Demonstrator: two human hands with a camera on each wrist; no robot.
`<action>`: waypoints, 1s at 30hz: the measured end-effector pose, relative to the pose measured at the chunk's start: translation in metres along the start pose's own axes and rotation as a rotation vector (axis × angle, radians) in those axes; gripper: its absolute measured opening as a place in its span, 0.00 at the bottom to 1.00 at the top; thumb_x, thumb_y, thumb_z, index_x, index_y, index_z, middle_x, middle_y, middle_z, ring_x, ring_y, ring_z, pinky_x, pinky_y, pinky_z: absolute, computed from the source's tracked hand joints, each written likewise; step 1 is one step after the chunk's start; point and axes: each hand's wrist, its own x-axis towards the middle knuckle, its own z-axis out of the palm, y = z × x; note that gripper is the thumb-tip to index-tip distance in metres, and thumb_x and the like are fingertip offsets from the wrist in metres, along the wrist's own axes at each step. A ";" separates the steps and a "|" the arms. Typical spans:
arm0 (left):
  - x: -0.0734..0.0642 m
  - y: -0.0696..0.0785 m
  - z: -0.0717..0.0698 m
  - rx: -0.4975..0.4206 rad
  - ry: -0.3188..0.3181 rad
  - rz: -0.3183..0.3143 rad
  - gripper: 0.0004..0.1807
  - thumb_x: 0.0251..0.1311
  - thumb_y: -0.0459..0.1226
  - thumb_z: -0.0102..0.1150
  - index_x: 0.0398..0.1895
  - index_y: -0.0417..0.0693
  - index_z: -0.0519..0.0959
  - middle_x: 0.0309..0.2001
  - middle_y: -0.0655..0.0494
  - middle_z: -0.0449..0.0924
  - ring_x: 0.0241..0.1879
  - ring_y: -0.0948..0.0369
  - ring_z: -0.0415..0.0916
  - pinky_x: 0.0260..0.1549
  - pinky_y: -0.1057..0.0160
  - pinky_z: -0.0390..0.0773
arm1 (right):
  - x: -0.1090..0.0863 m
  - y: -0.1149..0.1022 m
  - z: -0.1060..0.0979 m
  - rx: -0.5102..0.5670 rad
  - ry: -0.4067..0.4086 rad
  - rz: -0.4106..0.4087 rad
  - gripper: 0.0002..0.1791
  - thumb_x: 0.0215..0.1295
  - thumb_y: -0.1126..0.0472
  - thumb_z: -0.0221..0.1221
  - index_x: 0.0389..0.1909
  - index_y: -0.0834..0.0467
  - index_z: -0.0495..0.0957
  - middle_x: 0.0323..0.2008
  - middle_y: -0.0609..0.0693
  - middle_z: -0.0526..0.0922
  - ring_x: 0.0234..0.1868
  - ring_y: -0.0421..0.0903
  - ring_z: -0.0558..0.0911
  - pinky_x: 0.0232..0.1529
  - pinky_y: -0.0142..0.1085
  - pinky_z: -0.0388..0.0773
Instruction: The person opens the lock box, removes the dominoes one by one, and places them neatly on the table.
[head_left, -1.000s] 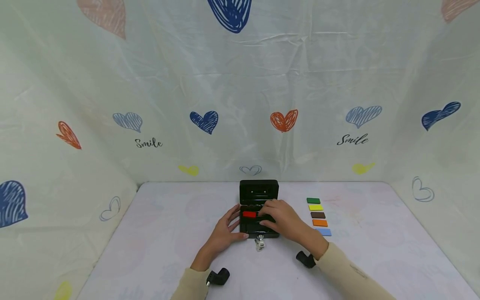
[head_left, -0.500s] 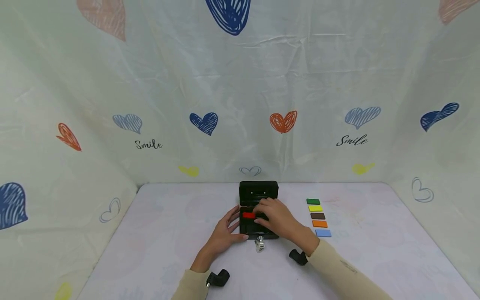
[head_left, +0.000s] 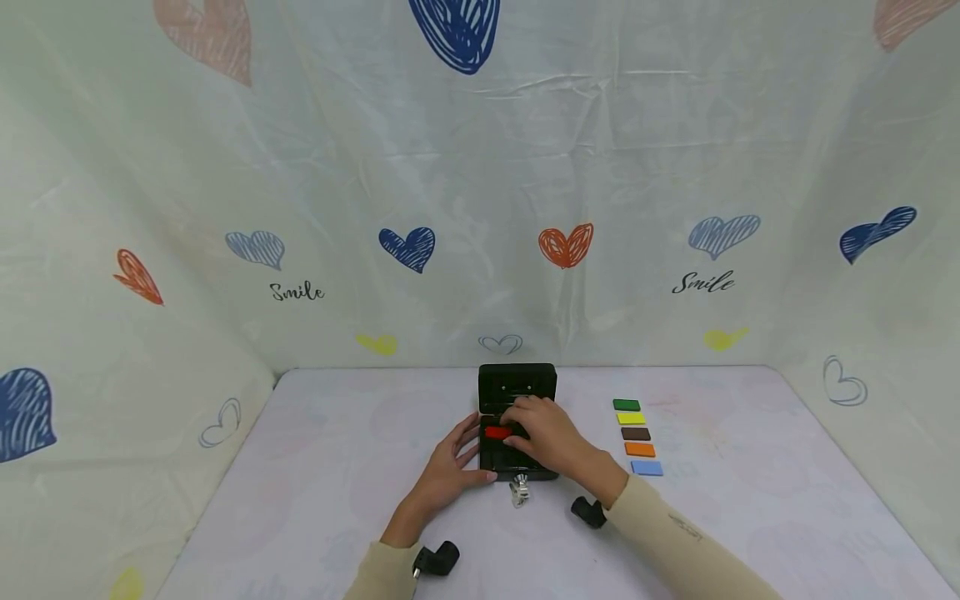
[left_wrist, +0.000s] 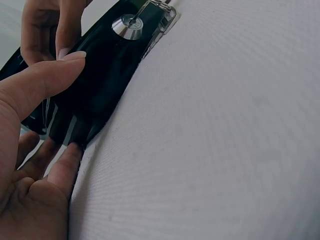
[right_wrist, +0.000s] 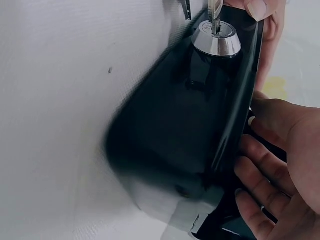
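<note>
A black cash box stands on the table with its lid raised at the back. My left hand holds its near left corner, thumb on the front and fingers along the left side. A small red block lies inside the box at the left. Over the box, my right hand reaches in, with index finger and thumb at the block's right end. I cannot tell whether they pinch it. In the right wrist view the box wall hides the block. A key sits in the silver lock on the box front.
Right of the box, a column of flat blocks lies on the white table: green, yellow, dark brown, orange and light blue. Behind stands a white curtain with printed hearts.
My right hand has moved left inside the box, from beside the red block to its right end. My left hand, the box and the loose blocks stay where they were.
</note>
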 end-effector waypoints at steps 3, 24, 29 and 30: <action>0.000 -0.001 0.000 -0.001 -0.001 0.000 0.56 0.57 0.26 0.76 0.85 0.45 0.53 0.83 0.38 0.55 0.78 0.37 0.60 0.71 0.56 0.73 | 0.001 -0.001 0.002 0.004 -0.006 -0.010 0.15 0.63 0.55 0.75 0.48 0.56 0.88 0.48 0.51 0.87 0.53 0.51 0.85 0.57 0.51 0.85; 0.000 0.000 0.000 -0.016 -0.002 0.007 0.55 0.58 0.26 0.75 0.85 0.44 0.52 0.82 0.38 0.55 0.78 0.36 0.60 0.71 0.55 0.73 | 0.006 -0.002 0.012 0.029 -0.079 0.019 0.17 0.63 0.58 0.75 0.51 0.59 0.87 0.48 0.53 0.90 0.52 0.54 0.86 0.62 0.55 0.83; 0.001 -0.001 -0.001 -0.025 -0.009 0.012 0.55 0.58 0.26 0.75 0.85 0.44 0.52 0.82 0.37 0.55 0.78 0.36 0.59 0.72 0.54 0.73 | 0.006 -0.003 0.014 0.031 -0.092 0.021 0.18 0.63 0.58 0.76 0.51 0.59 0.87 0.46 0.53 0.90 0.51 0.53 0.87 0.61 0.54 0.83; 0.001 -0.001 -0.001 -0.027 -0.010 0.013 0.55 0.58 0.26 0.75 0.85 0.44 0.52 0.82 0.37 0.55 0.78 0.36 0.59 0.72 0.54 0.73 | 0.006 -0.002 0.014 0.032 -0.092 0.019 0.18 0.63 0.58 0.76 0.51 0.59 0.87 0.46 0.53 0.90 0.51 0.53 0.87 0.61 0.54 0.84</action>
